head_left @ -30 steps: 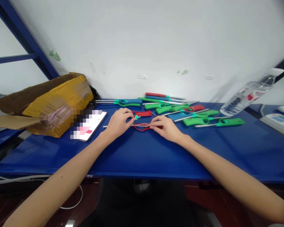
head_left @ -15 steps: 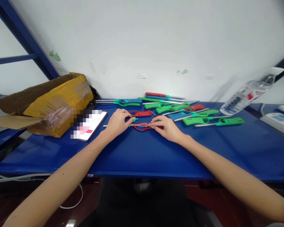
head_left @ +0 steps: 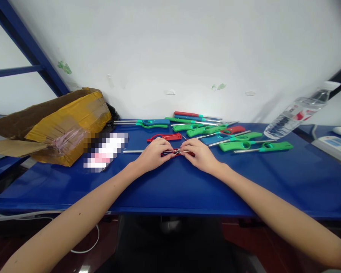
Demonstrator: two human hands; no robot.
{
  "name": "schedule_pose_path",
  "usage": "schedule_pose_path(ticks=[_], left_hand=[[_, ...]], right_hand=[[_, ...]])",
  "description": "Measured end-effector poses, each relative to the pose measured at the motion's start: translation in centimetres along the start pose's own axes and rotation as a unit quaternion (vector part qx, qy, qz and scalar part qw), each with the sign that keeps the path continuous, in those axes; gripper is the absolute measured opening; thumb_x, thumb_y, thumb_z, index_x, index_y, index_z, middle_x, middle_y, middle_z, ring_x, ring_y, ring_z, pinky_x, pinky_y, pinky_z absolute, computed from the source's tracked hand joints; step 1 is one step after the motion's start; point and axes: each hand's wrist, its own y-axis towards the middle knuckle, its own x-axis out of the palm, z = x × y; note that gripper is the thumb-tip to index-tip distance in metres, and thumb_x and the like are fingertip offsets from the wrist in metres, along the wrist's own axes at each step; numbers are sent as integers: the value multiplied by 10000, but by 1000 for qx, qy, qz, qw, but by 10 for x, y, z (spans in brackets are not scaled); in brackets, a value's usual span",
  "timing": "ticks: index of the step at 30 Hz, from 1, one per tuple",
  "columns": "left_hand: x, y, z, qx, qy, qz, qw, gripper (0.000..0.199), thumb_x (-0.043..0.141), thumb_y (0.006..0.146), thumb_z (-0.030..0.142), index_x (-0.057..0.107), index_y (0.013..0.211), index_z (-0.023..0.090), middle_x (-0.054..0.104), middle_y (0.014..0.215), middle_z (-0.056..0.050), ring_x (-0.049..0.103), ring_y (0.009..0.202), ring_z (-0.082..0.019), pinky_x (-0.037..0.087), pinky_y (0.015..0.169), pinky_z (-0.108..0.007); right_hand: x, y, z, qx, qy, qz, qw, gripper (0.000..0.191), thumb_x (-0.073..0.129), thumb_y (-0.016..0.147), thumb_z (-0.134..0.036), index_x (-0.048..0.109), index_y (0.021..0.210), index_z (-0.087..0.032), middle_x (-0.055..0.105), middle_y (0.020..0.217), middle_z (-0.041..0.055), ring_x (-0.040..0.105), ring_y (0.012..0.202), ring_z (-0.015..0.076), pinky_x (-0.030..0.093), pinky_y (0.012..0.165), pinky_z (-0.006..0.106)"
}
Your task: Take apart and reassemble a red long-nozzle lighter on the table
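Head view: I am working with both hands at a red handle, and the thin pale pieces showing there could, I am guessing, be springing loose if my fingertips were pulling unevenly. My left knuckles could also be nudging the red shell, lying close by at eleven o'clock from the handle. The handle is lying directly between my hands, on or just above the blue table. My left hand is covering its nine o'clock end, a metal tube sticking out beyond; I cannot tell whether those fingers are gripping. At three o'clock, my right hand is pinching it.
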Motion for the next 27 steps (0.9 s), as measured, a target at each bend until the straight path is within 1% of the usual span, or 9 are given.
schedule_pose_path(ticks=[3,7,11,16,23,27], left_hand=[[0,0,1,12,-22,-14,1000,121,617,915,254,692,855,180,699,877,-59,622,861,-198,503,836,-360],[0,0,3,9,-38,-28,999,135,591,922,233,691,845,184,703,889,-62,631,856,-193,516,819,-351],[0,-1,2,12,-31,-26,999,137,594,918,229,691,832,185,701,919,-66,639,867,-190,520,824,-343],[-1,0,3,15,-16,-30,999,121,584,920,209,681,858,174,702,890,-61,631,860,-195,510,826,-344],[-2,0,4,25,8,-12,1000,143,556,946,212,679,898,157,705,866,-61,626,836,-193,495,817,-337],[-3,0,4,24,16,-24,999,122,579,934,219,683,955,159,711,915,-63,625,872,-200,493,833,-342]], right_hand=[[-1,0,-2,-6,0,-3,1000,161,543,936,-190,700,921,-217,700,1013,80,611,966,227,528,873,411],[-1,0,-2,25,18,-11,999,123,591,902,-194,692,962,-230,701,1017,72,615,994,239,521,905,431],[-1,0,-2,43,34,-15,998,111,614,893,-210,710,946,-229,703,1019,71,623,991,235,527,891,416],[-1,2,-4,49,48,-9,998,118,620,891,-196,733,917,-222,710,1000,71,632,959,225,536,867,403],[0,0,0,27,31,-12,999,140,623,908,-210,759,941,-214,708,986,72,623,914,213,539,822,378],[1,-2,1,10,3,-12,1000,161,608,922,-227,763,964,-215,703,997,74,616,917,218,539,821,380]])
